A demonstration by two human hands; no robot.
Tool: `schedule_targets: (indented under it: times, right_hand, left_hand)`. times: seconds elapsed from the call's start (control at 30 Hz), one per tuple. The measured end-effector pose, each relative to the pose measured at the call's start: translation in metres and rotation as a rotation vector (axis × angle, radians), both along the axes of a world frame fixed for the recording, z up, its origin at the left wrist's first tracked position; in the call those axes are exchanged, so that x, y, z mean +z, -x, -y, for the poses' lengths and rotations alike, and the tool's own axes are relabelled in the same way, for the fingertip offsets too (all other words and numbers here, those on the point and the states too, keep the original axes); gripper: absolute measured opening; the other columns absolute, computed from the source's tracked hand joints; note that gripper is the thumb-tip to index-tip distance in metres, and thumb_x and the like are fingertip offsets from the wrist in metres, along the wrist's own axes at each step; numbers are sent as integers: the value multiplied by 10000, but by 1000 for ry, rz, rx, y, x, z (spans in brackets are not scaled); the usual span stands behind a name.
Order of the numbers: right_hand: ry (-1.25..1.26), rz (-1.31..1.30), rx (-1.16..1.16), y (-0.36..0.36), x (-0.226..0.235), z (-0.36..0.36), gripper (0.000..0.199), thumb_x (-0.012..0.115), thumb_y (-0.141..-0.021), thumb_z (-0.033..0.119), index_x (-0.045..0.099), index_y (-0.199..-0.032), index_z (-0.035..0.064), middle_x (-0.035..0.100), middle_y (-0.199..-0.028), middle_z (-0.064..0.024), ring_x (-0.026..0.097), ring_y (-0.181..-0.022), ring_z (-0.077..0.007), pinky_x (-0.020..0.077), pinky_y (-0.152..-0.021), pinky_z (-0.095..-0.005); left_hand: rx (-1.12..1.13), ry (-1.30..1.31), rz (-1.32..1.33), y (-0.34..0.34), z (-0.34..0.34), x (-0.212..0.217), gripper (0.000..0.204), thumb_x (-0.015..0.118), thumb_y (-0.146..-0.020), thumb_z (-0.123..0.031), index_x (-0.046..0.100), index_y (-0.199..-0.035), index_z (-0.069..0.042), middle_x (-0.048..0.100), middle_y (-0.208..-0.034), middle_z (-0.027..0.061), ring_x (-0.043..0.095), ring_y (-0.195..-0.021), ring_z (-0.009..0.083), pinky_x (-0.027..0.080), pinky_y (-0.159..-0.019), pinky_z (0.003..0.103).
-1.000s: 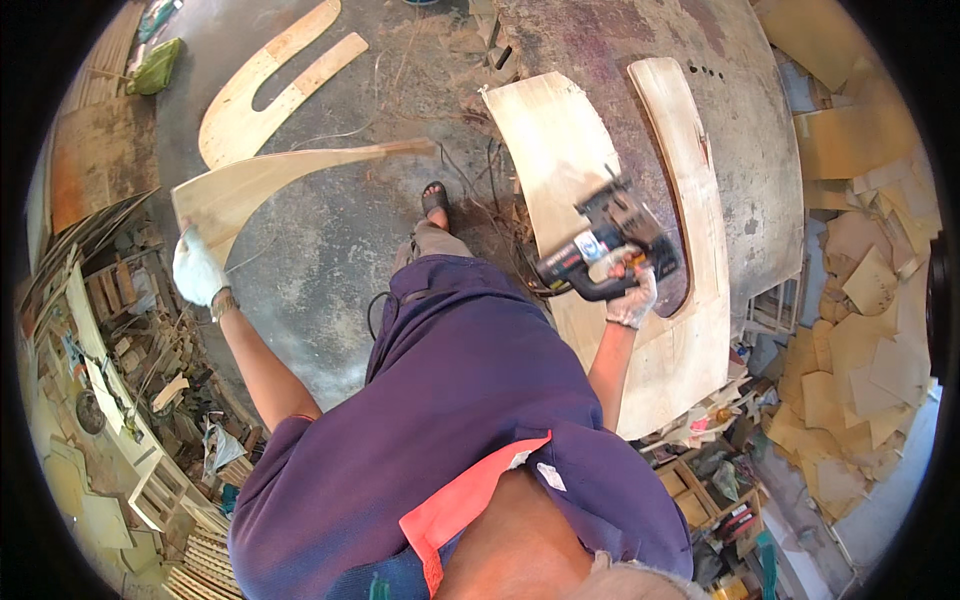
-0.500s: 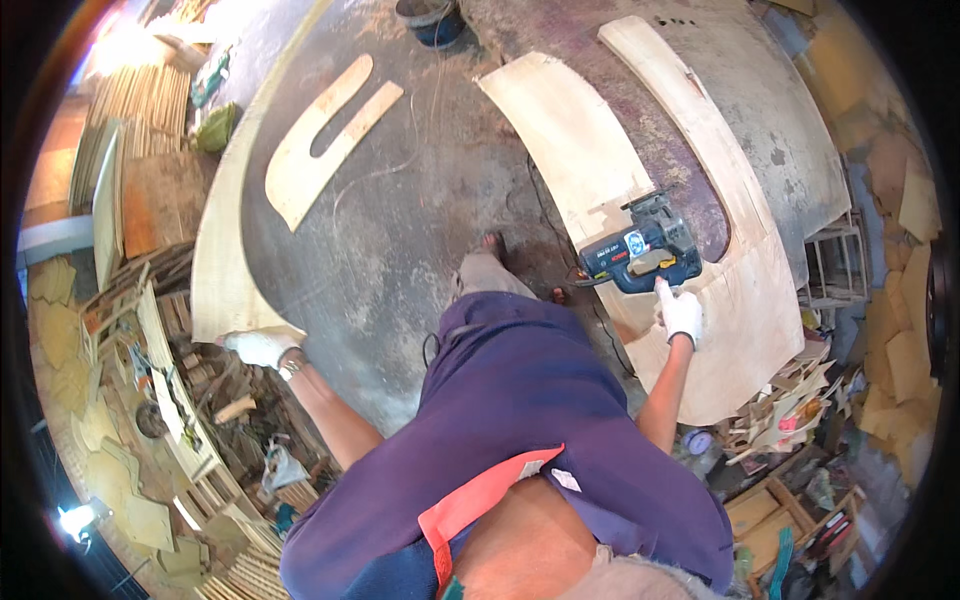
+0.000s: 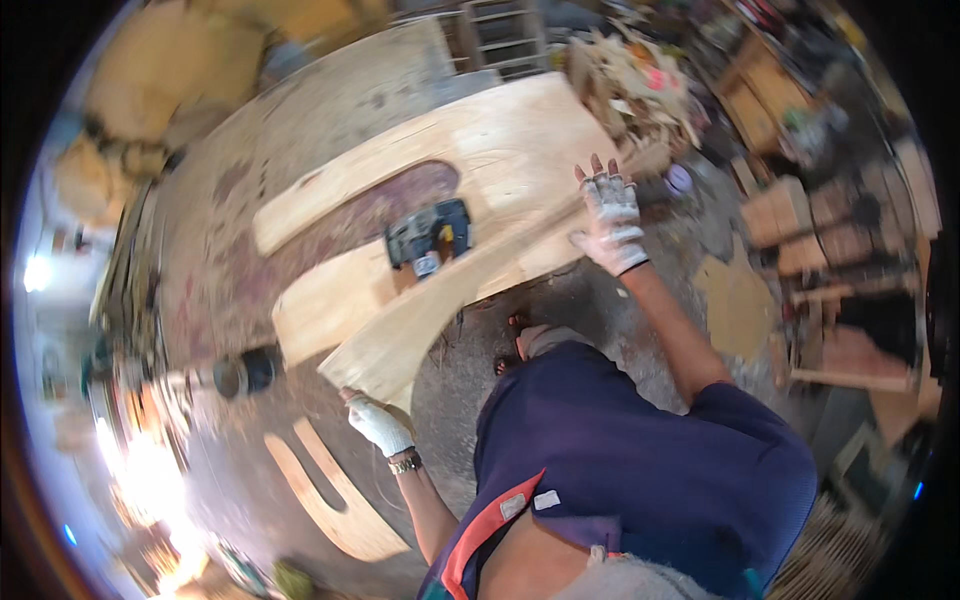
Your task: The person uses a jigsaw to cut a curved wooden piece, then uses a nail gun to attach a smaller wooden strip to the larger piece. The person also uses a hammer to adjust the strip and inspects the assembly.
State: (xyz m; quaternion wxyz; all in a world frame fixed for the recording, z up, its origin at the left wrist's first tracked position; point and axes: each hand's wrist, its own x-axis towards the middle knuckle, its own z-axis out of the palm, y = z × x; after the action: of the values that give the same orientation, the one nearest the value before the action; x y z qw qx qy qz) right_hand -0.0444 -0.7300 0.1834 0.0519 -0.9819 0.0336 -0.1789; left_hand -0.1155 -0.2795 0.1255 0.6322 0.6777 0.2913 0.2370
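Observation:
My left hand (image 3: 380,424), in a white glove with a watch at the wrist, grips the near end of a long curved plywood strip (image 3: 425,315). The strip rises slantwise to the right and passes by my right hand (image 3: 611,220), whose gloved fingers are spread, with bare fingertips. That hand is at the strip's edge; whether it presses on it is blurred. Behind the strip, a dark blue jigsaw (image 3: 450,228) rests on a large U-shaped plywood panel (image 3: 515,135). The strip hides part of the panel's near edge.
A smaller U-shaped plywood piece (image 3: 345,505) lies on the floor at lower left. A dark bucket (image 3: 245,374) stands at the left. Wood scraps (image 3: 640,95) are heaped beyond my right hand, and a wooden frame (image 3: 850,375) stands at the right.
My view has swung to the right. My right hand has let go of the jigsaw and opened beside the strip. My left hand has carried the strip across in front of the large panel.

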Motion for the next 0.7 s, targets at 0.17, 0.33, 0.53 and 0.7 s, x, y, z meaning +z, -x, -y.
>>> schedule_targets:
  times: [0.17, 0.33, 0.53, 0.7]
  right_hand:
    - [-157, -879, -102, 145, -53, 92, 380, 719, -768, 389, 755, -996, 86, 721, -1101, -233, 682, -1050, -407, 526, -966, -516]
    - [-539, -678, -504, 319, -126, 36, 234, 718, -776, 268, 792, -932, 110, 746, -901, -189, 719, -880, -394, 564, -796, -463]
    - [-1056, -277, -903, 353, -225, -1, 314, 792, -830, 288, 757, -923, -9, 748, -787, -171, 754, -774, -275, 531, -682, -407]
    - [-1013, -228, -1106, 274, -234, 81, 437, 759, -849, 379, 739, -901, -55, 732, -806, -245, 752, -808, -358, 538, -717, -450]
  left_hand:
    - [-618, 55, -185, -50, 43, -12, 503, 522, -1098, -365, 472, -662, -119, 378, -664, -113, 325, -615, 40, 242, -551, 275]
    - [-1060, -460, -307, -101, 120, 42, 295, 686, -974, -345, 671, -916, -56, 526, -692, 23, 512, -634, 179, 442, -638, 343]
    - [-908, -691, 381, -129, 236, 111, 406, 773, -845, -179, 614, -1186, -27, 633, -1117, 148, 627, -931, 335, 517, -801, 413]
    - [-1032, -699, 335, -133, 298, 94, 430, 751, -884, -186, 623, -1251, -4, 662, -1251, 200, 618, -1211, 392, 472, -1038, 428]
